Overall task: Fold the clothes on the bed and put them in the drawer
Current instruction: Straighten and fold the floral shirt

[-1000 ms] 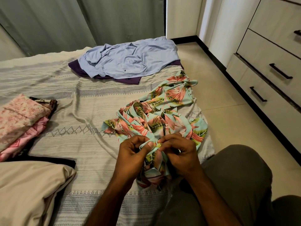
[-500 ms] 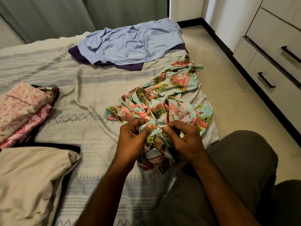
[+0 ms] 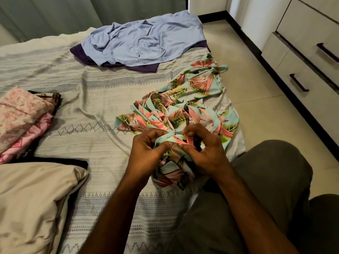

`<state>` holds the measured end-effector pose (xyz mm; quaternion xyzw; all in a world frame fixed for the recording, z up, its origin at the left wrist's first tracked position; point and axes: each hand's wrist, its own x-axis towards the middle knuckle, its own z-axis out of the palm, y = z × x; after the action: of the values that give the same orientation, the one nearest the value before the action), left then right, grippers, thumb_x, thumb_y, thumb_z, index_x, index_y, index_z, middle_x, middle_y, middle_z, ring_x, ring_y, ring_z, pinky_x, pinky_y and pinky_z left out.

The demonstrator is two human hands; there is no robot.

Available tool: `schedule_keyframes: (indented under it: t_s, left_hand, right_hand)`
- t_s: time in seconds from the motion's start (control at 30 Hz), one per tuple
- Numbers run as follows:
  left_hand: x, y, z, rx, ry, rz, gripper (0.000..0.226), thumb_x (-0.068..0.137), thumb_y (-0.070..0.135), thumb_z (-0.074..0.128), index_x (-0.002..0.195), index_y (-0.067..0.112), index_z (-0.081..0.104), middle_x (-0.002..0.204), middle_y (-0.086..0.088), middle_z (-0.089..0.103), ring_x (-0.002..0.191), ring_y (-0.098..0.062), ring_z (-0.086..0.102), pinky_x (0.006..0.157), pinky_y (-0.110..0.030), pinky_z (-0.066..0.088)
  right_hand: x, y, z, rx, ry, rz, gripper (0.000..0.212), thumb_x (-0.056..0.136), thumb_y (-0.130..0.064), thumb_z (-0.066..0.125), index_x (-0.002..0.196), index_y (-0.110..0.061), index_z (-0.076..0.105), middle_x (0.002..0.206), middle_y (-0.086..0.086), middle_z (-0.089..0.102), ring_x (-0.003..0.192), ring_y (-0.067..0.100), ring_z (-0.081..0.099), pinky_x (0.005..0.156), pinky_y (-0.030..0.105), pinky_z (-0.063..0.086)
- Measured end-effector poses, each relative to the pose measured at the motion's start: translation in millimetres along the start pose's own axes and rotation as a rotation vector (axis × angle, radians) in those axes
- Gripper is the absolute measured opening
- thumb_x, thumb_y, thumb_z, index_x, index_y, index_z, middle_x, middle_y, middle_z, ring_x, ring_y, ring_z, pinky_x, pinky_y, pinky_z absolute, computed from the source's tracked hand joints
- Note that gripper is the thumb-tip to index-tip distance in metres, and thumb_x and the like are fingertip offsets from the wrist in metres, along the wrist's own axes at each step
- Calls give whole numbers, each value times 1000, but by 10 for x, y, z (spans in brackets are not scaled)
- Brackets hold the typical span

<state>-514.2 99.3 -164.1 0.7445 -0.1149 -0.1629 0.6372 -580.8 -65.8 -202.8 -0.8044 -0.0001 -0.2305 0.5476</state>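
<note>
Floral garment (image 3: pixel 185 110): thin printed cloth, pale aqua ground with coral and olive leaf shapes, bunched in loose ridges at the bed's (image 3: pixel 102 99) right edge, floor side. Judged light, limp, a little slick; it will sag and slide rather than keep a crease, so best taken at a seam, hem or corner and shaken flat before any fold. Left hand (image 3: pixel 148 149) and right hand (image 3: pixel 205 151) meet at the garment's near end, each grip narrow, fingers and thumb pinching a twisted band of the fabric drawn taut between them; whether that band is a strap, a tie or just a rolled edge is unclear from this angle. Below the hands a short tail of the cloth hangs toward the grey-trousered knee (image 3: pixel 271 171). Beyond the garment, at the bed's far end: a pale blue shirt (image 3: pixel 143 39), matte, crumpled, buttoned, lying on a dark purple piece (image 3: pixel 139 67). Left of the garment, well apart: a folded pink stack (image 3: pixel 20 116), soft, flat-edged. Nearer, left: a beige pillow (image 3: pixel 33 202), puffy. Bed cover woven, ribbed, cream with grey zigzag bands. Right of the garment, across tiled floor: the drawer (image 3: pixel 308 77) unit, smooth fronts, dark bar handles, all closed
</note>
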Motion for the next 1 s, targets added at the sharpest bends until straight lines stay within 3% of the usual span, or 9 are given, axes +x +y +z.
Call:
schedule_keyframes:
  t_s: [0.1,0.17,0.27,0.43,0.57,0.67,0.8,1.0]
  left_hand:
    - [5,7,-18,33,-15,28,14,83,-7,72,91,5,72,86,-10,75,78,-18,71,66,-29,56]
    - [10,15,-25,59,-38,39,13,83,-6,74,90,5,71,82,-8,73,73,-16,68,60,-26,54]
    - [-1,47,-24,64,-99,28,16,83,-6,74,90,7,69,77,-5,72,67,-15,67,52,-27,52]
    - [-9,38,-46,-31,-133,3,13,83,2,75,95,8,71,83,-9,75,75,-24,71,61,-35,58]
    - [31,31,6,-33,-35,-3,9,93,0,64,98,1,71,85,-10,76,76,-20,72,64,-28,56]
    - [26,49,39,-25,-11,-2,9,98,3,60,98,2,69,87,-15,75,76,-26,72,64,-35,59]
    - [-30,63,96,-8,-61,-21,12,99,12,61,94,4,69,88,-20,72,80,-32,70,73,-51,58]
    - [-90,74,156,24,-107,-19,8,92,3,68,96,9,72,86,-8,75,79,-23,73,69,-37,60]
  right_hand:
    - [25,42,5,-24,32,-77,9,85,-4,71,95,-6,72,99,2,67,98,9,63,83,20,49]
    - [26,53,9,27,31,-60,8,87,-4,68,93,-4,72,101,5,67,100,12,64,85,23,50]
    - [13,15,0,174,31,20,8,89,-2,64,95,-3,68,92,4,68,89,19,66,77,31,53]
    - [5,-31,-17,390,81,136,28,87,9,64,102,-15,59,78,10,65,71,20,63,61,35,52]
    - [11,-26,-5,329,63,102,28,87,11,61,88,-14,73,83,-6,71,81,12,67,72,26,53]
    - [0,-36,-8,294,55,89,26,88,11,61,92,-10,75,88,-3,74,87,15,71,75,24,54]
    - [-1,-54,-9,304,83,80,23,88,4,62,95,-18,62,80,8,63,71,29,63,61,42,54]
    - [-10,-33,-10,209,91,67,18,90,-2,66,92,-19,58,71,1,58,59,24,56,49,44,47]
